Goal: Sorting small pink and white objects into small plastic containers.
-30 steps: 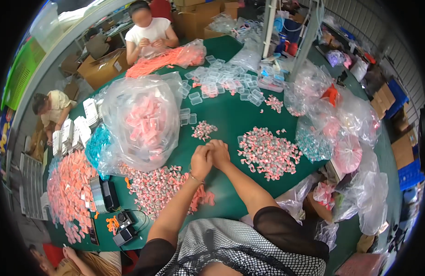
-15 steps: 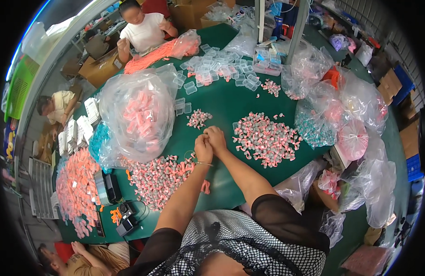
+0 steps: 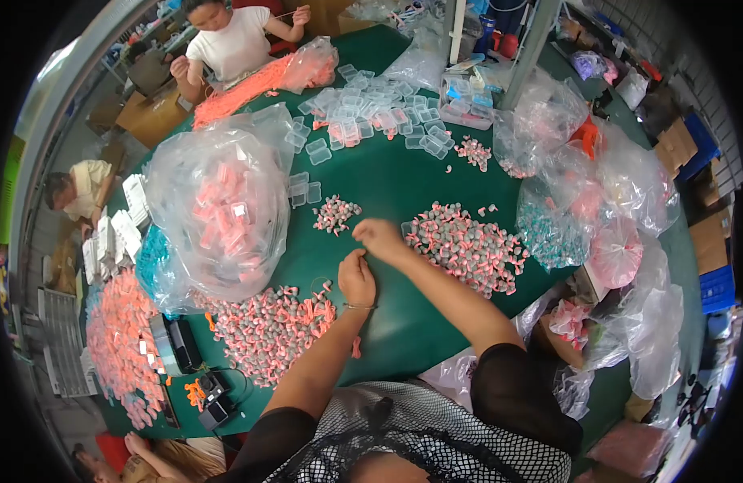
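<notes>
Over the middle of the green table, my left hand (image 3: pixel 356 278) is closed, its fingers curled inward; whatever it holds is hidden. Just above and to the right, my right hand (image 3: pixel 381 240) is apart from it, fingertips drawn together in a pinch on something too small to make out. Beyond the hands lies a small heap of pink-and-grey pieces (image 3: pixel 336 215). A bigger pile of the same pieces (image 3: pixel 466 249) spreads beside my right wrist, and another pile (image 3: pixel 267 330) lies left of my left forearm.
A large clear plastic bag (image 3: pixel 174 189) of pink parts stands at left. Clear lidded boxes (image 3: pixel 355 113) are scattered at the back. Filled bags (image 3: pixel 553 229) crowd the right side. A black device (image 3: pixel 216 398) sits near the front left. Across the table a person (image 3: pixel 235 40) handles orange-pink cords (image 3: pixel 243 98).
My hands, earlier together, have come apart, the right now above and right of the left. The left has dropped slightly. The person opposite has spread their hands. The whole view has shifted a little.
</notes>
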Tool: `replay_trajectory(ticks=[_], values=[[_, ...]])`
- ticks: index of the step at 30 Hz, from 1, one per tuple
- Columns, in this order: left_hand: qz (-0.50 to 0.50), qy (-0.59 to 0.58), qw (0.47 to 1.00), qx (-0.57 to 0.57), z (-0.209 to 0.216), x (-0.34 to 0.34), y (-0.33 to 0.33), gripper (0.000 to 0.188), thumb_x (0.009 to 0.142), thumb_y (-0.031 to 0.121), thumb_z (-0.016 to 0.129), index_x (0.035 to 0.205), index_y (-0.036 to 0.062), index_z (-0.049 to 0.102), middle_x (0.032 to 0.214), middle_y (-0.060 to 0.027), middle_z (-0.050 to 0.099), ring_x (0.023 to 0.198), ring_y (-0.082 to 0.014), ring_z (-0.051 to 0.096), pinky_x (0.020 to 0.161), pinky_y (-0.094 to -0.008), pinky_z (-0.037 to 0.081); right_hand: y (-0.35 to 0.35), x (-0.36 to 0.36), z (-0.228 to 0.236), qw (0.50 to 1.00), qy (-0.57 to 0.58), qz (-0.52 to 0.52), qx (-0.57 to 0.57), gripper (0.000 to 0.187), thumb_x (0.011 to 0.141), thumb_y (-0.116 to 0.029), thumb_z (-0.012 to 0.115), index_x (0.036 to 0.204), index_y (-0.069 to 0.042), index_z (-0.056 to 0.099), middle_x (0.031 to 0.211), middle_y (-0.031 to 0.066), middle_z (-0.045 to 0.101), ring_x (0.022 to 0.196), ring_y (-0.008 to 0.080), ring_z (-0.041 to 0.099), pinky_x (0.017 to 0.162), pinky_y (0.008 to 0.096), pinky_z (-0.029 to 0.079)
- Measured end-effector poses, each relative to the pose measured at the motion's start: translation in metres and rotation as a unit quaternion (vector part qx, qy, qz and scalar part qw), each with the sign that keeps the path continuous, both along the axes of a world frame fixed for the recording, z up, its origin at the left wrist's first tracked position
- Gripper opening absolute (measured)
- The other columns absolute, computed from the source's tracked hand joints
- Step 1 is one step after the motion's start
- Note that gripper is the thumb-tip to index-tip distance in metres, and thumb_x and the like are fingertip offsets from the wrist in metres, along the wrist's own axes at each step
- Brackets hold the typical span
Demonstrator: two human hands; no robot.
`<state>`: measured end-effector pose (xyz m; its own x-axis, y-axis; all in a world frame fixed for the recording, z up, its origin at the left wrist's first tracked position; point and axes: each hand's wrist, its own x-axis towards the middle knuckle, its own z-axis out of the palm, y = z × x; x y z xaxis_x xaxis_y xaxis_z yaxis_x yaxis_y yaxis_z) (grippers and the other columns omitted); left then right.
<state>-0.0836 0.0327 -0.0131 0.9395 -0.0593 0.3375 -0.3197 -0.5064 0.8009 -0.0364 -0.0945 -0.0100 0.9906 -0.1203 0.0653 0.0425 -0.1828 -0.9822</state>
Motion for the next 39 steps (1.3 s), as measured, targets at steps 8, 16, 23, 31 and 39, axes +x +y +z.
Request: replay_trajectory(ticks=[8, 16, 23, 31, 39], values=[[-0.015, -0.020, 0.995, 0.098, 0.012, -0.002, -0.006, 0.019, 0.086, 0.004, 0.058, 0.100, 0.0115, 0.068, 0.085, -0.0078, 0.065, 0.083, -0.0312, 0.057, 0.074, -0.0438, 0.044, -0.208, 0.095, 0.021, 0.788, 0.049, -0.303, -0.533, 0.021, 0.087, -0.018, 0.061, 0.107, -0.015, 0.068, 0.116, 0.0086, 0.064, 0.107, 0.0338, 0.061, 0.087, 0.0468, 0.051], [-0.023, -0.027, 0.997, 0.066, 0.021, -0.002, -0.008, 0.017, 0.082, 0.004, 0.061, 0.096, 0.0126, 0.067, 0.081, -0.0060, 0.063, 0.082, -0.0289, 0.058, 0.071, -0.0431, 0.042, -0.221, 0.115, 0.027, 0.724, 0.122, -0.291, -0.613, 0.019, 0.088, -0.024, 0.061, 0.104, -0.018, 0.069, 0.107, 0.0071, 0.067, 0.099, 0.0320, 0.064, 0.082, 0.0512, 0.050], [-0.029, 0.033, 0.999, 0.000, 0.028, 0.007, 0.002, 0.016, 0.083, 0.006, 0.064, 0.099, 0.0107, 0.064, 0.087, -0.0080, 0.064, 0.084, -0.0308, 0.061, 0.071, -0.0436, 0.047, -0.124, 0.065, 0.037, 0.886, -0.151, -0.005, -0.438, 0.015, 0.081, -0.012, 0.070, 0.095, -0.012, 0.068, 0.096, 0.0070, 0.065, 0.093, 0.0284, 0.061, 0.075, 0.0446, 0.048], [-0.002, 0.037, 0.992, 0.124, 0.039, 0.081, 0.029, 0.021, 0.079, 0.013, 0.073, 0.099, 0.0083, 0.066, 0.090, -0.0113, 0.066, 0.084, -0.0328, 0.065, 0.070, -0.0422, 0.053, -0.097, 0.033, 0.026, 0.871, -0.134, 0.057, -0.469, 0.027, 0.076, -0.007, 0.074, 0.102, -0.014, 0.067, 0.100, 0.0045, 0.061, 0.099, 0.0278, 0.059, 0.080, 0.0425, 0.045], [-0.033, -0.064, 0.967, 0.245, 0.031, 0.090, 0.043, 0.005, 0.081, 0.013, 0.066, 0.086, 0.0098, 0.066, 0.085, -0.0104, 0.064, 0.075, -0.0321, 0.065, 0.064, -0.0433, 0.052, -0.120, 0.020, 0.035, 0.910, -0.148, -0.061, -0.384, 0.024, 0.079, -0.005, 0.069, 0.102, -0.010, 0.067, 0.100, 0.0106, 0.063, 0.097, 0.0315, 0.061, 0.083, 0.0423, 0.049]])
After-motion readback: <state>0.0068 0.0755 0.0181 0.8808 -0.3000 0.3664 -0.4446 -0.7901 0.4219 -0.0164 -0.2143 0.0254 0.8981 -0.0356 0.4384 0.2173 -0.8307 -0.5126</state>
